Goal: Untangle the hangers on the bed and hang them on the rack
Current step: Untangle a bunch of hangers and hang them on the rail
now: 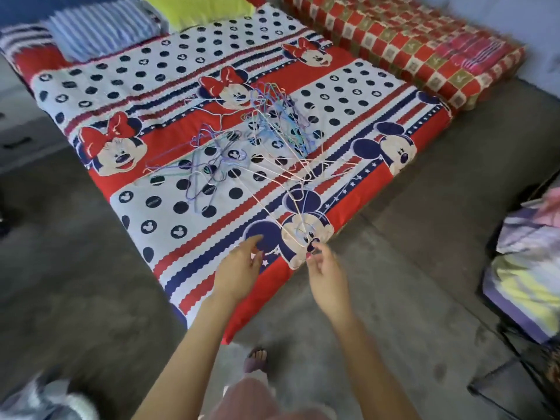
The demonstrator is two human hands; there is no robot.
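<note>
Right hand (325, 272) pinching pale hanger (274, 189) at bed (194, 286) near edge; left hand (239, 268) open, holding nothing.

We find no legible text, label, brand, number or sign anywhere. The bed sheet (212, 95) carries only pictures: cartoon mouse faces, dots, stars, stripes. The checked red cover (403, 40), at one o'clock from the sheet's centre, has small pale marks in its squares, too blurred for us to read.
</note>
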